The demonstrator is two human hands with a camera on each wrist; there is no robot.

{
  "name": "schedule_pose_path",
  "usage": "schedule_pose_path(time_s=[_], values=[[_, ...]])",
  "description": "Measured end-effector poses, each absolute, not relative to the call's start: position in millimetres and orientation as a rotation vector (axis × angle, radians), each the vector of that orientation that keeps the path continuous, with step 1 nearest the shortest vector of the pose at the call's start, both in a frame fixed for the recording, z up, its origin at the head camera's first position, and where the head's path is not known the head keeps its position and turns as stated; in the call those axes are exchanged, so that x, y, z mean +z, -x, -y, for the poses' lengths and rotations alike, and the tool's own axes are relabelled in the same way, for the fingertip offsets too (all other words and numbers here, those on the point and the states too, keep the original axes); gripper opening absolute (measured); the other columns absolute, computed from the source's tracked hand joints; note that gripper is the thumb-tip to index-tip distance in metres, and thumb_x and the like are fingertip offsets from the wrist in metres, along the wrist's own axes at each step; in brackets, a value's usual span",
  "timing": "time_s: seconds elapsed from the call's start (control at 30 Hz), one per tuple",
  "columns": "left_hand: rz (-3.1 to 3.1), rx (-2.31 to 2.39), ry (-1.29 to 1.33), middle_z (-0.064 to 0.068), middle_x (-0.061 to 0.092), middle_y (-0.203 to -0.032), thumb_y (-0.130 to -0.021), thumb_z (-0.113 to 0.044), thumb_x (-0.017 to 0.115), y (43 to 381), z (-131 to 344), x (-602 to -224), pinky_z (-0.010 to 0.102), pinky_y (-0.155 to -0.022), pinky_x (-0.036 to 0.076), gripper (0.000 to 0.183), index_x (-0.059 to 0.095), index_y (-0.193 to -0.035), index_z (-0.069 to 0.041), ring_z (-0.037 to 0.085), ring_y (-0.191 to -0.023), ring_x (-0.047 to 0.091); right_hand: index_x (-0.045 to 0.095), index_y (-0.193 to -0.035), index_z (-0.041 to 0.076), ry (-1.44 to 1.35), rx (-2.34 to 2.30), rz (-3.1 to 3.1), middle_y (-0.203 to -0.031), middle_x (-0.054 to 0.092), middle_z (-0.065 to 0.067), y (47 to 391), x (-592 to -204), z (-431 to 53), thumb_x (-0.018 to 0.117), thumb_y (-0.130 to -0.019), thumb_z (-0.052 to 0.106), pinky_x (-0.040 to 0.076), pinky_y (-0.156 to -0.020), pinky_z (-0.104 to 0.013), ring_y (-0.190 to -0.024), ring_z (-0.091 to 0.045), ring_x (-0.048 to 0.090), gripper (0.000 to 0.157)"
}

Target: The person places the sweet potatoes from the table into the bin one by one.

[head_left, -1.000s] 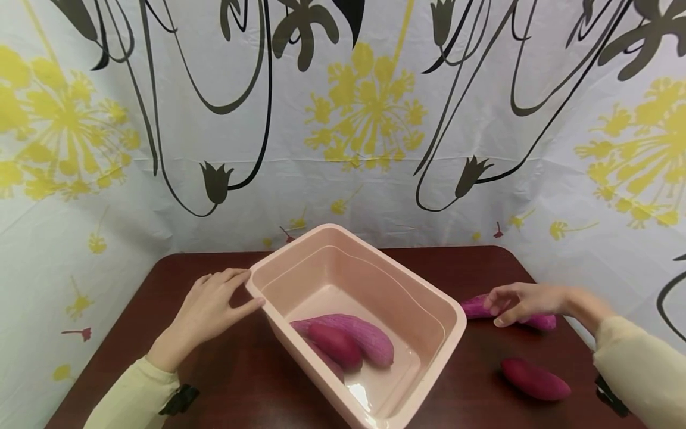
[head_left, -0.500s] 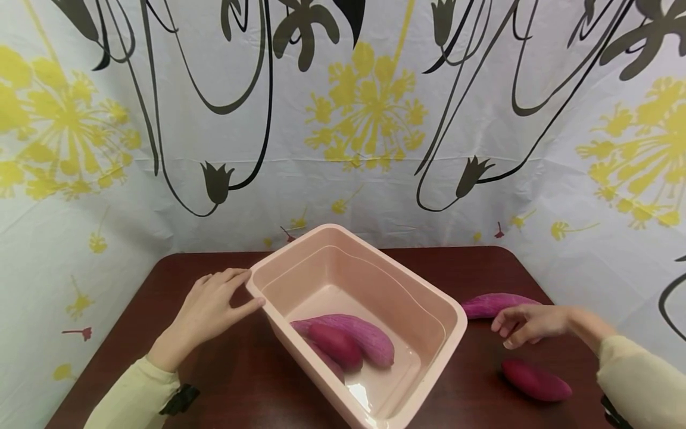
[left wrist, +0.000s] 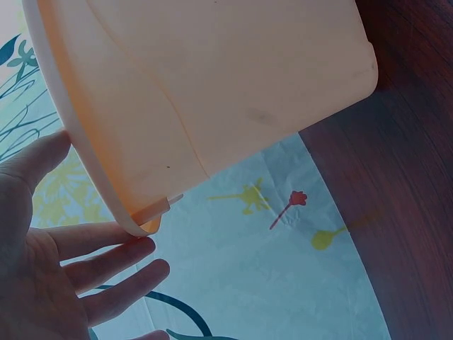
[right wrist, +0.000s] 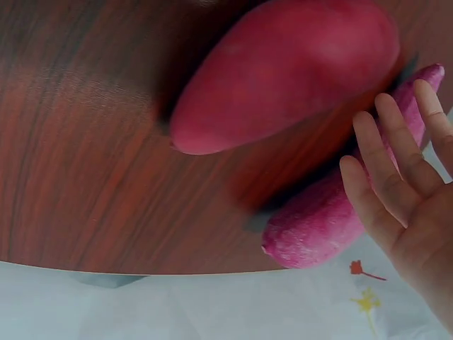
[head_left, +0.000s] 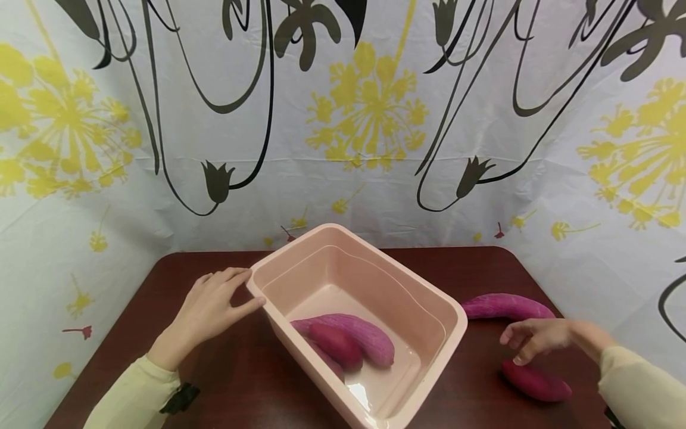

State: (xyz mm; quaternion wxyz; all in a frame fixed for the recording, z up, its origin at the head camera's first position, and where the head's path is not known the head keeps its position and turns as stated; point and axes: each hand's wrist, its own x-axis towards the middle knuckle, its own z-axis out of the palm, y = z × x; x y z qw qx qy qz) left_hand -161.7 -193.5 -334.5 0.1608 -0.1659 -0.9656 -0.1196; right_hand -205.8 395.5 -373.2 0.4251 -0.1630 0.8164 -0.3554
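A pink plastic basin stands in the middle of the table, angled to its edges. Two longer purple sweet potatoes and a smaller dark red one lie inside it. My left hand touches the basin's left corner, thumb and index finger straight against the rim, as the left wrist view also shows. My right hand hovers with loose fingers just above a dark red sweet potato on the table, holding nothing. Behind it lies a long purple sweet potato, close to the basin's right corner; both show in the right wrist view.
The dark brown wooden table carries all of this. A white sheet with yellow and grey plant prints hangs behind the table and along both sides.
My right hand has moved from above the long purple sweet potato towards me, to above the dark red one. The left hand and the basin have stayed put.
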Motion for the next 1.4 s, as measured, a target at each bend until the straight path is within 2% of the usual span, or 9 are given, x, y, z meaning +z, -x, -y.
schedule_pose_path(time_s=[0.3, 0.6, 0.83, 1.0, 1.2, 1.4], values=[[2.753, -0.334, 0.479, 0.014, 0.058, -0.114, -0.081, -0.047, 0.062, 161.6, 193.5, -333.7, 0.056, -0.087, 0.036, 0.06, 0.059, -0.119, -0.001, 0.032, -0.106, 0.052, 0.049, -0.104, -0.003, 0.359, -0.899, -2.023, -0.098, 0.054, -0.011, 200.5, -384.2, -396.7, 0.066, -0.078, 0.004, 0.045, -0.066, -0.036, -0.082, -0.022, 0.053, 0.032], [2.749, -0.329, 0.476, 0.015, 0.058, -0.114, -0.08, -0.047, 0.063, 162.4, 194.0, -335.1, 0.056, -0.086, 0.036, 0.061, 0.059, -0.118, 0.0, 0.033, -0.105, 0.052, 0.05, -0.103, -0.001, 0.39, -0.91, -1.99, -0.096, 0.053, -0.01, 197.1, -393.8, -394.4, 0.067, -0.076, 0.004, 0.038, -0.059, -0.025, -0.074, -0.015, 0.049, 0.032], [2.742, -0.328, 0.485, 0.015, 0.058, -0.113, -0.079, -0.046, 0.064, 162.5, 194.3, -336.4, 0.057, -0.087, 0.036, 0.061, 0.059, -0.118, 0.001, 0.033, -0.105, 0.053, 0.051, -0.102, -0.004, 0.433, -0.92, -1.982, -0.098, 0.052, -0.011, 195.7, -401.3, -397.5, 0.066, -0.074, 0.0, 0.044, -0.067, -0.027, -0.083, -0.021, 0.048, 0.031], [2.74, -0.33, 0.483, 0.015, 0.058, -0.113, -0.079, -0.046, 0.064, 162.2, 193.8, -336.3, 0.057, -0.087, 0.036, 0.061, 0.059, -0.118, 0.001, 0.033, -0.104, 0.053, 0.052, -0.101, -0.005, 0.424, -0.966, -1.953, -0.095, 0.051, -0.009, 196.0, -405.5, -401.1, 0.065, -0.075, -0.002, 0.044, -0.066, -0.026, -0.08, -0.019, 0.05, 0.029], [2.744, -0.336, 0.482, 0.015, 0.058, -0.113, -0.079, -0.047, 0.064, 161.9, 193.2, -335.9, 0.057, -0.087, 0.036, 0.061, 0.059, -0.118, 0.001, 0.033, -0.104, 0.053, 0.053, -0.099, 0.0, 0.33, -0.929, -2.007, -0.091, 0.051, -0.008, 193.6, -406.8, -403.4, 0.066, -0.074, -0.001, 0.043, -0.063, -0.03, -0.077, -0.02, 0.049, 0.028], [2.748, -0.334, 0.486, 0.015, 0.058, -0.114, -0.08, -0.046, 0.063, 161.6, 193.3, -335.3, 0.057, -0.088, 0.035, 0.061, 0.059, -0.118, 0.001, 0.033, -0.105, 0.053, 0.054, -0.099, -0.002, 0.38, -0.931, -2.008, -0.089, 0.051, -0.007, 195.4, -409.9, -404.3, 0.067, -0.075, 0.002, 0.044, -0.064, -0.026, -0.078, -0.019, 0.049, 0.027]])
